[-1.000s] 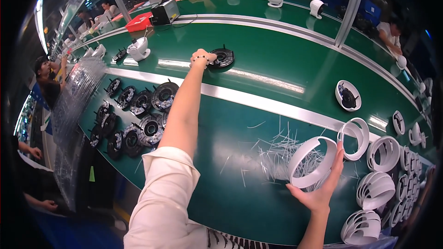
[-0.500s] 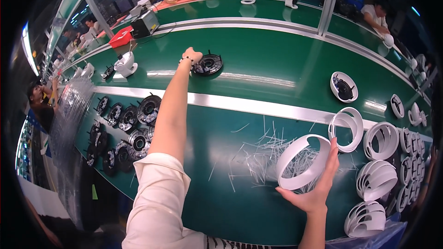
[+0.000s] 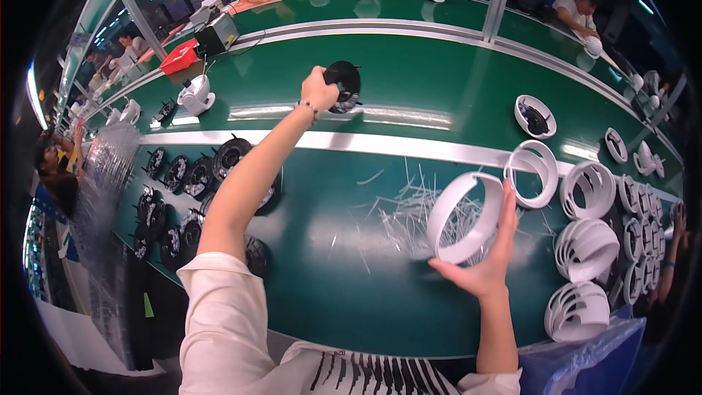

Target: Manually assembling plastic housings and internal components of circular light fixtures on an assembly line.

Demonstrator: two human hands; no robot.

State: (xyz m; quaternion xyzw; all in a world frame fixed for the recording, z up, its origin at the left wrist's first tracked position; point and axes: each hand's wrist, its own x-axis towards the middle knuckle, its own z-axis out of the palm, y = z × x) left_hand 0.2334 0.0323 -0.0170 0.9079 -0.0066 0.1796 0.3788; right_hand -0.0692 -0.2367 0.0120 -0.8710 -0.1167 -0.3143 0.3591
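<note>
My left hand [image 3: 319, 91] reaches far out over the green conveyor belt [image 3: 424, 73] and grips a black round fan part [image 3: 344, 85], lifted off the belt and tilted on edge. My right hand [image 3: 488, 254] holds a white plastic ring [image 3: 465, 216] upright near the front of the green table, fingers along its right side. Under the ring lies a scatter of thin white plastic strips [image 3: 409, 208].
More white rings [image 3: 587, 189] are stacked and laid along the right. Black fan parts [image 3: 191, 175] lie in rows at the left, beside bubble wrap [image 3: 102, 175]. A white part with a black centre [image 3: 535, 115] rides the belt. Other people work across and at the left.
My left hand has picked the black fan part up from the belt and tilted it upright. My right hand has lifted the white ring slightly and turned it more upright.
</note>
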